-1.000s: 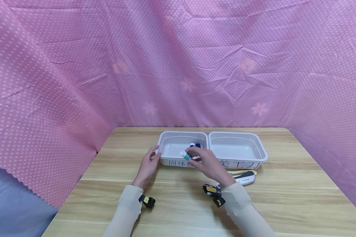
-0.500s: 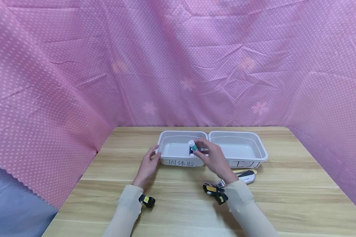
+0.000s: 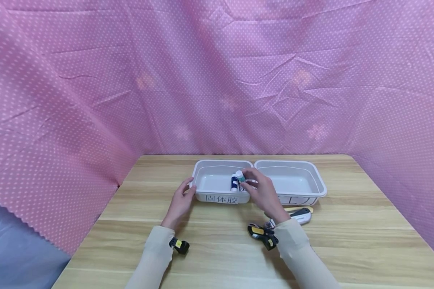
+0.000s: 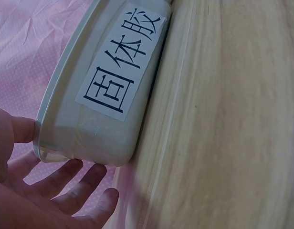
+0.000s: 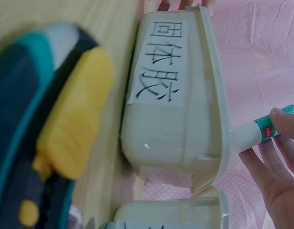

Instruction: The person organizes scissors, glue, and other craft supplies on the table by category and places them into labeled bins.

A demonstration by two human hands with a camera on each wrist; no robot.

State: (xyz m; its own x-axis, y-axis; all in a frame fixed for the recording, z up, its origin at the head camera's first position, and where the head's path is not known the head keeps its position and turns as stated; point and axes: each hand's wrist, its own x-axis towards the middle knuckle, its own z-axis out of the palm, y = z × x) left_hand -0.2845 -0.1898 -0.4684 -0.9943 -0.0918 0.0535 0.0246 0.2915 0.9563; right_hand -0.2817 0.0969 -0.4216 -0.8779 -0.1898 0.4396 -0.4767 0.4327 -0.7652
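Observation:
My right hand (image 3: 262,193) pinches a glue stick (image 3: 240,176) with a white cap and green body between thumb and fingers. It is over the right part of the left white plastic bin (image 3: 206,192). In the right wrist view the glue stick (image 5: 266,128) shows beyond the bin's rim, cap toward it. Inside that bin, a dark blue glue stick (image 3: 234,182) with white ends lies near my fingertips. My left hand (image 3: 181,204) holds the bin's left end. In the left wrist view, its thumb is on the rim and the fingers (image 4: 92,176) are against the outer wall.
A second white bin (image 3: 320,188) stands directly right of the first; both have front labels. Utility knives lie in front of it: a grey one (image 3: 301,218) and a black-and-yellow one (image 3: 257,230), partly by my right wrist. A pink dotted cloth (image 3: 217,80) hangs behind the table.
My right hand has moved right with the green glue stick, from the bin's front middle to its right part, uncovering the blue glue stick. My left hand has stayed at the bin's end.

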